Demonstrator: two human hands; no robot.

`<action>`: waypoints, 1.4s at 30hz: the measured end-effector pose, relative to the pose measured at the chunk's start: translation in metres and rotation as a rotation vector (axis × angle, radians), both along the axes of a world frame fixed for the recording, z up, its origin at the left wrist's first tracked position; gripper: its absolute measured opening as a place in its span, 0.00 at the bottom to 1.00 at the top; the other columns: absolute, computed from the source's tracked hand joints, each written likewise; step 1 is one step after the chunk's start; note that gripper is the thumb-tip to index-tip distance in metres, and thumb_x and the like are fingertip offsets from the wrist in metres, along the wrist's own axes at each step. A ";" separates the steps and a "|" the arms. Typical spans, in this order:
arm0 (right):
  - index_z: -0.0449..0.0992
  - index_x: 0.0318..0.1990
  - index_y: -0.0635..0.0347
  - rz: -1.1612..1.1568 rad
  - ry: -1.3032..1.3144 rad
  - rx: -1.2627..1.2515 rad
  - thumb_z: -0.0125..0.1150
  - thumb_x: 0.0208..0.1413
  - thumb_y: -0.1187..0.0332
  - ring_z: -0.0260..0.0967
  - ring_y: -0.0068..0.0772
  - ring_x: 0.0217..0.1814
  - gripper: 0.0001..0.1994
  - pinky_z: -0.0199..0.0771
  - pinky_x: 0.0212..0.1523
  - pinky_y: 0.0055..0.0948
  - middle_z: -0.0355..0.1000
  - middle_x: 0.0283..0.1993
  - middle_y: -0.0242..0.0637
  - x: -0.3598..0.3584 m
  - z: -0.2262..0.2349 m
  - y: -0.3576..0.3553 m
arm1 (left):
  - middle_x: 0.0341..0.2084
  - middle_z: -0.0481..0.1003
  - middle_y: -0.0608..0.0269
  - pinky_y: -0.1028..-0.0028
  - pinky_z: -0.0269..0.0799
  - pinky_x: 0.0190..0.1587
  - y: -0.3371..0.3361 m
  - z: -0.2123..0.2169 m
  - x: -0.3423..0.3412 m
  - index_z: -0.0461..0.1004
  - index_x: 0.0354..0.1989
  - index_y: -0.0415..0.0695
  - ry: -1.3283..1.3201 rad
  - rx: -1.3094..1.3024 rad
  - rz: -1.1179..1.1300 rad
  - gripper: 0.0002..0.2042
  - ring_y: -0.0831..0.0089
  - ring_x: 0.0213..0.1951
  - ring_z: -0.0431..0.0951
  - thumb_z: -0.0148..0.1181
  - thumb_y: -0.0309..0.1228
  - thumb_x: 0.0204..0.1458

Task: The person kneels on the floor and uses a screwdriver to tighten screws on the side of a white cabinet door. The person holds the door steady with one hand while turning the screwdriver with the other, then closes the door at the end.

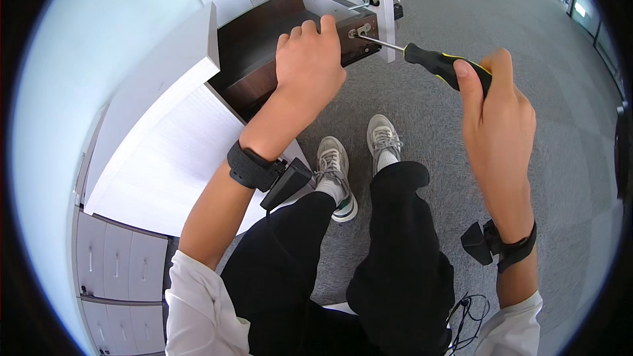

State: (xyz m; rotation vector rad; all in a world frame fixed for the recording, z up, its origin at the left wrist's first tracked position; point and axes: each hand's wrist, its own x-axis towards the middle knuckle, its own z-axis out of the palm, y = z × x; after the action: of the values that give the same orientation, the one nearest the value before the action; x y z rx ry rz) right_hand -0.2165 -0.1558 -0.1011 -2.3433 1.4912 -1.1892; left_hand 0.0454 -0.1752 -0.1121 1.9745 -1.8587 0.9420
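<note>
Upper centre, our left hand (pixel 310 59) presses flat on one dark wooden panel (pixel 264 46); our right hand (pixel 496 102) grips one rubber-handled screwdriver (pixel 435 64).

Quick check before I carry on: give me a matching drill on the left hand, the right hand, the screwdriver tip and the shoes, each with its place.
Things:
1. left hand
2. right hand
3. screwdriver tip
4. shoes

Places:
A. on the grey carpet
B. at the metal fitting on the dark wooden panel's end
C. resting on top of the dark wooden panel
D. wrapped round the black and yellow handle

Pairs: 1-C, 2-D, 3-B, 4-A
</note>
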 end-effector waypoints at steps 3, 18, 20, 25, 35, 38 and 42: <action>0.66 0.48 0.66 0.196 -0.163 -0.242 0.68 0.61 0.67 0.76 0.51 0.31 0.17 0.76 0.30 0.42 0.72 0.38 0.53 0.012 -0.005 -0.003 | 0.36 0.76 0.51 0.60 0.73 0.46 0.004 0.003 0.009 0.70 0.45 0.39 0.025 0.019 0.026 0.23 0.55 0.41 0.80 0.69 0.26 0.39; 0.68 0.46 0.65 0.242 -0.154 -0.353 0.72 0.56 0.65 0.77 0.46 0.35 0.20 0.76 0.30 0.34 0.70 0.46 0.47 0.023 -0.008 -0.008 | 0.34 0.77 0.53 0.60 0.72 0.44 0.000 -0.011 0.024 0.72 0.41 0.41 0.027 -0.106 -0.023 0.18 0.55 0.39 0.80 0.67 0.24 0.39; 0.68 0.47 0.66 0.346 -0.161 -0.534 0.73 0.56 0.64 0.77 0.45 0.34 0.21 0.76 0.29 0.34 0.71 0.44 0.47 0.021 -0.011 -0.010 | 0.33 0.76 0.53 0.60 0.72 0.44 0.004 -0.009 0.023 0.72 0.41 0.41 0.001 -0.118 -0.008 0.18 0.55 0.39 0.80 0.67 0.25 0.39; 0.66 0.51 0.65 0.247 0.030 -0.350 0.73 0.54 0.64 0.77 0.47 0.34 0.25 0.77 0.29 0.35 0.70 0.44 0.47 0.016 -0.019 -0.009 | 0.34 0.76 0.53 0.60 0.72 0.45 0.006 -0.008 0.024 0.72 0.42 0.42 0.023 -0.096 -0.002 0.18 0.55 0.40 0.80 0.67 0.25 0.40; 0.66 0.48 0.61 0.366 -0.098 -0.668 0.71 0.58 0.57 0.76 0.46 0.24 0.23 0.71 0.20 0.37 0.69 0.29 0.38 0.033 -0.014 -0.017 | 0.35 0.76 0.53 0.59 0.71 0.45 0.010 -0.005 0.037 0.72 0.43 0.42 0.038 -0.082 0.023 0.18 0.55 0.41 0.80 0.65 0.23 0.41; 0.66 0.49 0.60 0.327 0.025 -0.477 0.71 0.58 0.56 0.76 0.48 0.27 0.23 0.73 0.23 0.39 0.69 0.33 0.42 0.030 -0.014 -0.012 | 0.35 0.76 0.53 0.59 0.71 0.45 0.010 -0.005 0.038 0.72 0.43 0.42 0.030 -0.079 0.034 0.18 0.55 0.41 0.80 0.65 0.23 0.41; 0.66 0.49 0.60 0.151 0.115 -0.213 0.71 0.58 0.55 0.77 0.49 0.31 0.24 0.75 0.27 0.39 0.69 0.38 0.46 0.027 -0.012 -0.010 | 0.35 0.76 0.53 0.59 0.71 0.45 0.009 -0.005 0.037 0.71 0.43 0.42 0.030 -0.101 0.030 0.18 0.55 0.40 0.80 0.65 0.23 0.41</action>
State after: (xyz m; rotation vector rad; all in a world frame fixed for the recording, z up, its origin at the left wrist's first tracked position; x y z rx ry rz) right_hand -0.1891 -0.1654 -0.1130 -2.6509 1.2455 -1.2493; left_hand 0.0822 -0.1662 -0.1166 1.9509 -1.7354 0.9887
